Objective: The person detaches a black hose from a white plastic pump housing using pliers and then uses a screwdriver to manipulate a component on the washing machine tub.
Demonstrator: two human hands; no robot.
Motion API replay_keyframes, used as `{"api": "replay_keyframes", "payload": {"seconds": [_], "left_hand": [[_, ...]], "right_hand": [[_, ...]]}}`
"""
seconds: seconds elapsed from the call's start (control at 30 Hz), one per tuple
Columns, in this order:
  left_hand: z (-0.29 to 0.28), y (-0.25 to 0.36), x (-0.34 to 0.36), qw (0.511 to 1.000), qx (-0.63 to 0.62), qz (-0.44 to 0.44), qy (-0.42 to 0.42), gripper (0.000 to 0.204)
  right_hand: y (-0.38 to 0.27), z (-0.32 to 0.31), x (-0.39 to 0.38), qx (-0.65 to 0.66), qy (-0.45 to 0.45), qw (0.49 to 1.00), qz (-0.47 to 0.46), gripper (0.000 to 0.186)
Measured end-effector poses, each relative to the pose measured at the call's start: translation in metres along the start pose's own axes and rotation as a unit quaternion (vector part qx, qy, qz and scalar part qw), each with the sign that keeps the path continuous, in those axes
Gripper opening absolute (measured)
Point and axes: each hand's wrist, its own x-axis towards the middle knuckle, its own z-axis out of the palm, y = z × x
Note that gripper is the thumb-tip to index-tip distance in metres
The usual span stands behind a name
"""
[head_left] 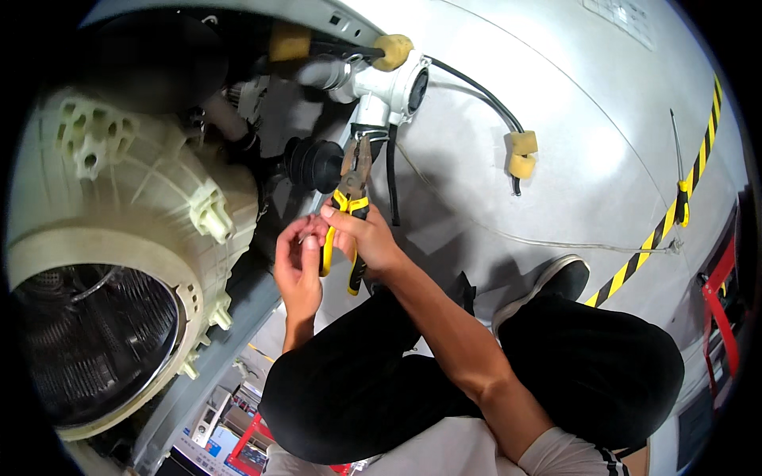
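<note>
My right hand [373, 239] is wrapped round a pair of combination pliers [355, 186] with yellow and black handles. The pliers' jaws point away from me, toward the lower end of a white plastic pump housing [382, 89]; whether they touch it I cannot tell. My left hand [298, 270] is beside the yellow handle, thumb and fingertips drawn together. Anything between those fingertips is too small to make out. Just left of the jaws, a black ribbed rubber hose [313, 164] sticks out of the opened machine.
On the left stands an opened washing machine with a cream plastic tub [151, 190] and a grey metal frame edge [210, 357]. A black cable with yellow foam pieces [522, 155] lies on the floor. Farther right are a screwdriver [683, 202] and striped tape [659, 230].
</note>
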Motion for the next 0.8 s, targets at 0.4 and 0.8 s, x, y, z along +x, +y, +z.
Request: {"api": "replay_keyframes", "payload": {"seconds": [0.4,0.8], "left_hand": [[-0.007,0.002,0.008,0.986,0.01,-0.096,-0.139,0.063],[0.01,0.016,0.002,0.987,0.136,-0.007,-0.087,0.093]], "right_hand": [[-0.013,-0.01,-0.001,0.005,-0.096,0.993,0.064,0.056],[-0.035,-0.024,-0.009,-0.082,-0.037,0.989,0.12,0.051]]}}
